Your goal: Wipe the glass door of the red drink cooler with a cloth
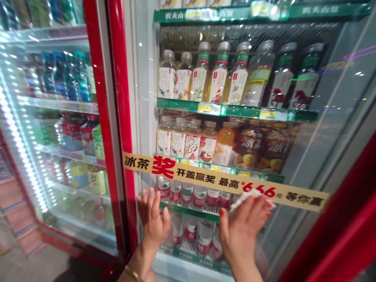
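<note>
My right hand (243, 231) lies flat with its fingers over a white tissue (245, 198), pressing it against the glass door of a drinks fridge at the lower edge of the yellow sticker strip (194, 174). Only the tissue's upper part shows; the rest is under the fingers. Lower left, my left hand (154, 217) is open and empty, fingers pointing up beside the door's red frame (125, 98). Whether its palm touches the glass I cannot tell. A bracelet (133, 273) circles the left wrist.
Behind the glass, shelves hold several rows of bottles, such as a tea bottle (217, 74). A second lit fridge with a red frame (101, 78) stands to the left, full of drinks. Stacked pinkish boxes (20, 215) are at the far left by the floor.
</note>
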`<state>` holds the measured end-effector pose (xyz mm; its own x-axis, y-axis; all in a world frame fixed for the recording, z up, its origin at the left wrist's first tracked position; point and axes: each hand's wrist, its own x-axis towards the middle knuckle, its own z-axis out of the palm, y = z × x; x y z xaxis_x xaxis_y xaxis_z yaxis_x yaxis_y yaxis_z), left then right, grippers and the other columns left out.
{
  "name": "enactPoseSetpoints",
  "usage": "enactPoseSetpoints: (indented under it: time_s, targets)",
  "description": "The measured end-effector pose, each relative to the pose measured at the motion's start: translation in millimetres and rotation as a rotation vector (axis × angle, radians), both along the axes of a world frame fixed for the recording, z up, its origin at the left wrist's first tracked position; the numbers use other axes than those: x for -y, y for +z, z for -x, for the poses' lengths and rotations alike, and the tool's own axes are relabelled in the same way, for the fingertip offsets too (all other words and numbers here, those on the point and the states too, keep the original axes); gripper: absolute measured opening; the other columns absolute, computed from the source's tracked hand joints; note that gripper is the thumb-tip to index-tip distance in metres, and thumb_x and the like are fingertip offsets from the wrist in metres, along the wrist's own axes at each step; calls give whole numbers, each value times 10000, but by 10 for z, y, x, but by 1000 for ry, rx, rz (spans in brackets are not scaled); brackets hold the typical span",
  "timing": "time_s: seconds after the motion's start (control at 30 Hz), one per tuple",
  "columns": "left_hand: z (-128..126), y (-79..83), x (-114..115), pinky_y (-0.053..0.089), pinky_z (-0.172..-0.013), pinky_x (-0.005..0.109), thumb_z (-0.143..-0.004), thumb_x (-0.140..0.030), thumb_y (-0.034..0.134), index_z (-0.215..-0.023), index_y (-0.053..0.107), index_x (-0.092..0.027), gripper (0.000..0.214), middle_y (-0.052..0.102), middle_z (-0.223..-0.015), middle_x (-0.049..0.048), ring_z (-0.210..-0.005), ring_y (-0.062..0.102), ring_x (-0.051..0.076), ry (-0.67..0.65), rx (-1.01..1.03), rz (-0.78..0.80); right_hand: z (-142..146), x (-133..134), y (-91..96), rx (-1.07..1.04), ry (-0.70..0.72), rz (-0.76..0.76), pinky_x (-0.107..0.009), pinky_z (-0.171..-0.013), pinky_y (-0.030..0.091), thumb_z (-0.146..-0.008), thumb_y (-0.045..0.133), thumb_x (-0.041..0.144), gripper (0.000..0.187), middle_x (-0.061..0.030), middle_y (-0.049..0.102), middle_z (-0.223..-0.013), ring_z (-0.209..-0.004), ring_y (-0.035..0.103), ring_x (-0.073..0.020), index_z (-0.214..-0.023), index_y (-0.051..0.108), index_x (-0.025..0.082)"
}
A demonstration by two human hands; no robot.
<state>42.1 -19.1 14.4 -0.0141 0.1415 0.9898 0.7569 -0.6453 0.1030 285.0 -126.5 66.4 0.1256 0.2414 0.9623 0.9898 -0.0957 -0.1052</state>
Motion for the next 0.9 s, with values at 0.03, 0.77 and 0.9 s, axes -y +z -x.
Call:
enactPoseSetpoints:
  time_s: [0.03,0.77,0.9]
  targets:
    - [10,-7,-6,100,-1429,603,-984,-125,579,-1751,240,-198,842,244,-1838,157,-1741,134,315,0,-1,-2,152,-28,-126,130,10,28,-770,-1335,191,-1094,444,484,910,-276,-30,-1829,-1725,-49,-431,-1737,42,-19]
    - [41,-143,-44,151,-1427,645,-1022,-250,527,-1754,233,-207,790,233,-1837,151,-1738,123,321,77,-21,86,-334,309,-861,0,11,134,-914,-1248,139,-1096,410,551,950,-306,-95,-1818,-1695,-60,-542,-1743,-30,12]
    - [73,-245,-81,160,-1424,659,-1029,-281,547,-1750,212,-162,803,270,-1815,223,-1736,121,346,70,-18,147,-643,303,-268,-269,12,24,-934,-1226,-7,-1098,278,639,982,-311,-194,-1806,-1668,-164,-574,-1724,-144,12]
